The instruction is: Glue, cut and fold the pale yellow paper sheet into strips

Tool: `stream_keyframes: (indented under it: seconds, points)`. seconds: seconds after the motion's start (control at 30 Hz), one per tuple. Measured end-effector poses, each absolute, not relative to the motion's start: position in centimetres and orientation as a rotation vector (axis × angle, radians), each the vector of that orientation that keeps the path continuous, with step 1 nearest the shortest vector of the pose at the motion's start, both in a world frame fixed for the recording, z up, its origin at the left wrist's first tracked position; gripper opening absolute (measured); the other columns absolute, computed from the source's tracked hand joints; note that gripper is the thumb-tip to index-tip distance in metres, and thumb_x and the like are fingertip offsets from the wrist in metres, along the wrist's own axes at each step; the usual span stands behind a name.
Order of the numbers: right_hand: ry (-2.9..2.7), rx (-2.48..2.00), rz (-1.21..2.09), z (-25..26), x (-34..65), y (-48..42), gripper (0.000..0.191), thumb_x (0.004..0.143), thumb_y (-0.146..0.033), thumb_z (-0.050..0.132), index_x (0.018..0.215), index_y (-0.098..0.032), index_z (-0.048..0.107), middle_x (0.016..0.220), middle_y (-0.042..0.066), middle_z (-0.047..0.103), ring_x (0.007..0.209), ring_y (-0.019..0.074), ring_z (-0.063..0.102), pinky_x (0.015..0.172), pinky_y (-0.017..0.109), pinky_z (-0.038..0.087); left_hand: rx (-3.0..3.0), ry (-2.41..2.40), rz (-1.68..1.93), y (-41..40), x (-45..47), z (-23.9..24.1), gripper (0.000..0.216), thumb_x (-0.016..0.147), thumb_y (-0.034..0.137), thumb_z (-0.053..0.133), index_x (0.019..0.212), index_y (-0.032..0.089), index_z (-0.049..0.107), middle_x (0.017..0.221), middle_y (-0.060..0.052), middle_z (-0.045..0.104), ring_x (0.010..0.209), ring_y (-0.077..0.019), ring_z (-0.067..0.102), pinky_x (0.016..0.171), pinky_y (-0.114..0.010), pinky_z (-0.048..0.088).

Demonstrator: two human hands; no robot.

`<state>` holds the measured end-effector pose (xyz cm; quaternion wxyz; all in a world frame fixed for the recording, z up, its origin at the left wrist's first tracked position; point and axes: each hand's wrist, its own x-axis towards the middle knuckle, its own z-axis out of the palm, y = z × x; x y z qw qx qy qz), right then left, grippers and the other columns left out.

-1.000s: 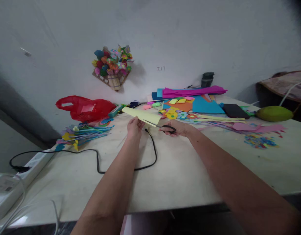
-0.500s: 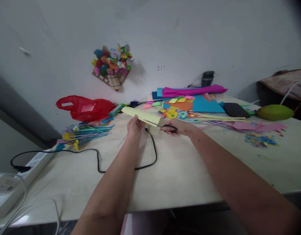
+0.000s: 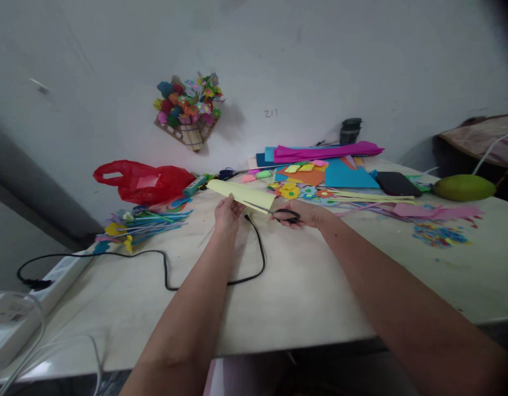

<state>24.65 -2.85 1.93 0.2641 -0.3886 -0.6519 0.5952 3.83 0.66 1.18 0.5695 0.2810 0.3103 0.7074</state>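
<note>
Head view: pale yellow sheet (image 3: 242,192) at the centre of the frame, long and curled, slanting down from left to right above the counter (image 3: 303,308). Judged very light and flexible, paper or thin foam; likely to bend or crease under a hard squeeze and to tear if pulled against a cut, but hardly slippery. Best hold, by estimate: a flat pinch on the near long edge, fingertips well off the cutting line. Left hand (image 3: 228,212) has about that grip, thumb and fingers nearly together on the near edge. Right hand (image 3: 306,211) is curled round the black handles of the scissors (image 3: 272,212); blades lie along the near edge at the sheet's right part, tips pointing toward the left fingers, so slips there would matter. Edges and room: black cable (image 3: 263,264) ends just below the sheet and loops through the lower centre, a possible snag. Foam flowers (image 3: 290,191) and yellow strips (image 3: 377,196) sit close beyond the right hand; teal bottle (image 3: 193,187) and red bag (image 3: 158,184) bound the left. Widest room for shifting the sheet appears toward the lower centre right; the counter's front edge crosses the bottom of the frame.
</note>
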Motion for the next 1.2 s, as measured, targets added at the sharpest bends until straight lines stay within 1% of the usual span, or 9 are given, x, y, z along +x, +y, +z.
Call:
stream_keyframes:
  seconds: [0.1,0.23,0.4,0.7,0.93,1.07,1.2]
  points:
    - [-1.774,-1.066,1.588,1.67,24.64,-2.63,0.023,0.069,-0.033,0.059,0.076,-0.012,0.058,0.044,-0.006,0.048,0.029,0.003,0.034,0.029,0.018,0.021,0.668,0.72,1.655,0.49,4.04,1.24,0.012,0.072,0.018,0.06,0.067,0.017,0.049,0.058,-0.001,0.062,0.057,-0.014,0.061,0.059,-0.027,0.05]
    - [-1.803,-1.049,1.539,1.15,24.7,-2.2,0.023,0.071,-0.033,0.058,0.079,-0.011,0.059,0.046,-0.004,0.051,0.031,0.004,0.038,0.029,0.018,0.02,0.672,0.714,1.655,0.39,4.26,1.26,0.015,0.071,0.019,0.061,0.066,0.017,0.048,0.059,0.0,0.062,0.057,-0.014,0.061,0.06,-0.028,0.049]
    - [-1.836,-1.024,1.503,0.92,24.81,-1.98,0.02,0.072,-0.031,0.055,0.078,-0.012,0.059,0.042,-0.005,0.047,0.03,0.0043,0.037,0.03,0.018,0.02,0.666,0.742,1.648,0.35,4.37,1.35,0.015,0.071,0.02,0.062,0.067,0.017,0.048,0.059,0.0,0.061,0.058,-0.0139,0.061,0.063,-0.029,0.049]
    - [-1.819,-1.026,1.507,1.84,24.37,-2.88,0.021,0.073,-0.034,0.057,0.069,-0.013,0.056,0.046,-0.004,0.048,0.031,0.0032,0.035,0.03,0.019,0.022,0.674,0.734,1.647,0.26,4.29,1.48,0.016,0.071,0.021,0.063,0.067,0.017,0.047,0.061,-0.001,0.062,0.058,-0.014,0.061,0.061,-0.028,0.049]
    - [-1.86,-0.964,1.477,1.62,24.38,-2.64,0.017,0.071,-0.03,0.055,0.069,-0.013,0.056,0.045,-0.006,0.045,0.031,0.0027,0.032,0.03,0.018,0.021,0.65,0.761,1.654,0.12,4.36,1.76,0.015,0.073,0.019,0.06,0.067,0.017,0.047,0.06,-0.001,0.061,0.055,-0.013,0.06,0.058,-0.027,0.049]
    - [-1.856,-0.961,1.488,1.41,24.34,-2.38,0.017,0.07,-0.029,0.055,0.065,-0.013,0.054,0.045,-0.007,0.044,0.031,0.0023,0.032,0.03,0.018,0.021,0.65,0.757,1.656,0.06,4.35,1.83,0.016,0.072,0.02,0.062,0.067,0.017,0.046,0.058,0.0,0.061,0.055,-0.0126,0.06,0.057,-0.026,0.048]
    - [-1.844,-1.018,1.47,1.64,24.15,-2.63,0.017,0.068,-0.029,0.057,0.068,-0.012,0.055,0.043,-0.007,0.043,0.03,0.0021,0.03,0.03,0.018,0.019,0.638,0.743,1.659,0.18,4.34,1.62,0.017,0.071,0.021,0.063,0.068,0.017,0.047,0.06,0.0,0.062,0.056,-0.013,0.061,0.059,-0.026,0.049]
